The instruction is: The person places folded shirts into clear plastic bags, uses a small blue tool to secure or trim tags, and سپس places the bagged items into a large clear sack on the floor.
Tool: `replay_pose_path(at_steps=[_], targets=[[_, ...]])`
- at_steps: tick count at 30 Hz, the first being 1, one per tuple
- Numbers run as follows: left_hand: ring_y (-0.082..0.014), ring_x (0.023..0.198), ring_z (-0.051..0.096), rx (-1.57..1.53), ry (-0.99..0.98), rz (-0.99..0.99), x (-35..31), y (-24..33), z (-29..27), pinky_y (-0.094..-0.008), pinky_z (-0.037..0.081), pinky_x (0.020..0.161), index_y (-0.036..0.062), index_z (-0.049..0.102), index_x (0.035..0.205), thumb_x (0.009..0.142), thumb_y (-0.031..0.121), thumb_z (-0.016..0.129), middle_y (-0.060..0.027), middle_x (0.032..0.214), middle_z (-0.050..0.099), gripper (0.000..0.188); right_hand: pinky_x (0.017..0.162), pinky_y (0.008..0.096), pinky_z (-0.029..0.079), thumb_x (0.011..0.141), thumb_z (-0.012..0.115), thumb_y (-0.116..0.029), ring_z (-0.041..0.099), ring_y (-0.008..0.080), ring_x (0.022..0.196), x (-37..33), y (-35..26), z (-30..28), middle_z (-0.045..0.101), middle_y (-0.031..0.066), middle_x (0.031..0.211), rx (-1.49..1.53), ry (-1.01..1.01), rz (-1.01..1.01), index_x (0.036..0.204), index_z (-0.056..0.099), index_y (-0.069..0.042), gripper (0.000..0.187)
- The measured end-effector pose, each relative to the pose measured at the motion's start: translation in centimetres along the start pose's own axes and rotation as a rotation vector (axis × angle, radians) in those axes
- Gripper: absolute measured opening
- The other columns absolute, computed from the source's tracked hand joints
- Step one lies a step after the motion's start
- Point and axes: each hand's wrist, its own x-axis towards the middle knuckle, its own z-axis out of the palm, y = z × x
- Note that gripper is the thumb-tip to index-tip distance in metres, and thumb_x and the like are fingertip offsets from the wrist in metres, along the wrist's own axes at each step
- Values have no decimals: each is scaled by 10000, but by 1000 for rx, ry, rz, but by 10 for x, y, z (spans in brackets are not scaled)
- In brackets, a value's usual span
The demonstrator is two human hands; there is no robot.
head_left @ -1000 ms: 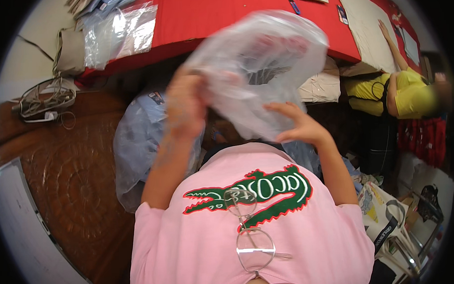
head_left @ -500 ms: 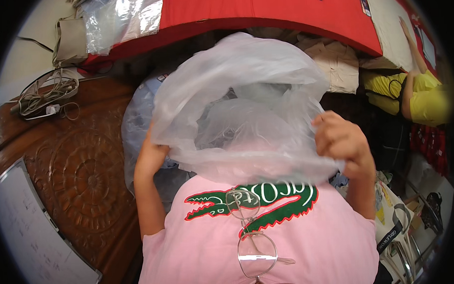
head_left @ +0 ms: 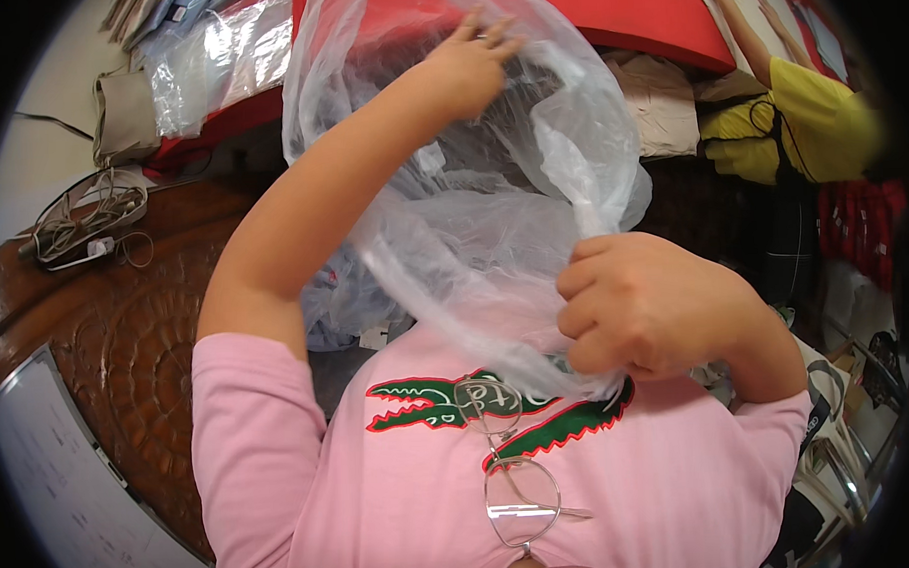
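A large, clear plastic bag (head_left: 472,223) billows in front of my chest, its mouth wide and facing up. My right hand (head_left: 645,302) is closed in a fist around the gathered rim on the right, the film bunched into a twisted strand above it. Across the bag's mouth reaches my left hand (head_left: 470,75), fingers apart, its tips close to the far film; whether they touch it I cannot tell. Behind and below the bag, on the left, lies a bundle of bluish plastic-wrapped things (head_left: 345,303), partly hidden.
A red-covered table (head_left: 646,22) runs along the far side, with plastic-wrapped garments (head_left: 217,67) at its left. Coiled cables (head_left: 92,217) lie on carved wood (head_left: 166,344), near a whiteboard (head_left: 71,488). Beige folded cloth (head_left: 653,102) hangs below the table. A person in yellow (head_left: 819,111) works at far right.
My left hand has let go of the left rim and swung up and right across the bag's mouth. My right hand has moved slightly left and closed on bunched film. The bag's far side rose.
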Motion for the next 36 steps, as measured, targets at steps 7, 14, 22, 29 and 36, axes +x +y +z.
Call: replay_pose_path(at_steps=[7, 14, 22, 29, 36], targets=[[-423, 1550, 366, -10, 136, -314, -11, -51, 120, -703, 185, 1259, 215, 742, 1257, 888, 189, 707, -120, 1582, 523, 371, 685, 357, 466, 523, 596, -336, 531, 198, 673, -62, -63, -19, 420, -33, 673, -76, 217, 10, 652, 497, -158, 241], [-407, 1449, 439, -446, 413, -664, 6, -68, 81, -658, 232, 1236, 174, 711, 1341, 865, 223, 754, -136, 1506, 498, 481, 656, 320, 441, 505, 612, -283, 480, 134, 624, -96, -110, -37, 409, -63, 659, -305, 425, 118, 616, 453, -190, 215], [-165, 609, 610, -1325, 479, -798, -46, -72, 66, -352, 482, 540, 53, 784, 1092, 998, 317, 689, -88, 729, 668, 296, 773, 409, 478, 532, 649, -290, 518, 157, 701, -121, -139, -55, 532, -67, 686, -453, 342, 335, 622, 568, -157, 180], [-149, 758, 644, -1406, 1281, -1306, -193, -112, -104, -277, 508, 692, 4, 756, 981, 1012, 319, 733, -27, 858, 691, 317, 932, 515, 489, 575, 619, -423, 539, 207, 690, -96, -82, -39, 617, 20, 659, -619, 730, 539, 583, 594, -96, 328], [-161, 974, 676, -1237, 1386, -1479, -191, -38, -173, -291, 515, 922, -30, 757, 1059, 1009, 280, 725, -93, 1023, 736, 315, 1077, 581, 436, 570, 639, -399, 622, 255, 829, -127, -92, -85, 711, 36, 796, -702, 457, 622, 592, 584, -89, 315]])
